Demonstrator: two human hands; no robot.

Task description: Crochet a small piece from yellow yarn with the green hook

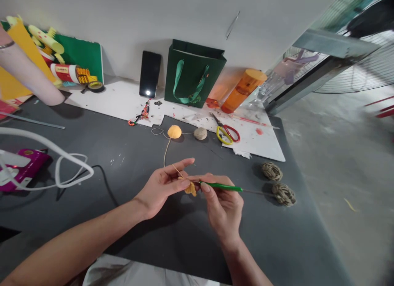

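Observation:
Between thumb and fingers, my left hand pinches a small yellow crochet piece. A yellow strand runs over its raised index finger and back to a small yellow yarn ball on the table. My right hand is closed around the green handle of a crochet hook; the hook's tip meets the yellow piece, where fingers partly hide it. Beside the yellow ball lies a beige yarn ball. Two olive-grey yarn bundles, a nearer one and a farther one, rest to the right.
Scissors lie on a white board at the back. Behind stand a phone, a dark green gift bag and an orange bottle. White cable and a purple box sit left.

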